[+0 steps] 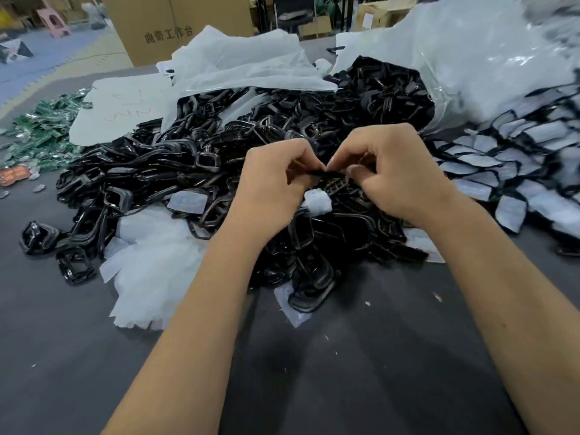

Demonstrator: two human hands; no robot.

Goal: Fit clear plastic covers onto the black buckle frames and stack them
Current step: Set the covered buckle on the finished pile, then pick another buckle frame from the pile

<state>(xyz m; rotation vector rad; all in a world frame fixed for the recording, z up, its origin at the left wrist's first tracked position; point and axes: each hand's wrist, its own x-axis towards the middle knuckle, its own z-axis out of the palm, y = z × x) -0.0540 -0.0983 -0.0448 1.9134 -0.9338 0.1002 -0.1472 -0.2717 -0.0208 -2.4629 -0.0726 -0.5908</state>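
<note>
Black plastic frame (pixel 334 180) sits pinched between both hands above the loose pile (pixel 175 171), its long side running left to right. Left hand (pixel 273 186) and right hand (pixel 398 174) are each closed on one end, equally near. One frame held; piled frames and finished pieces (pixel 514 171) at right are too many to count.

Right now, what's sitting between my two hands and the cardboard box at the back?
In the head view, the heap of loose black buckle frames lies beyond both hands, then crumpled white plastic sheeting before the cardboard box.
</note>
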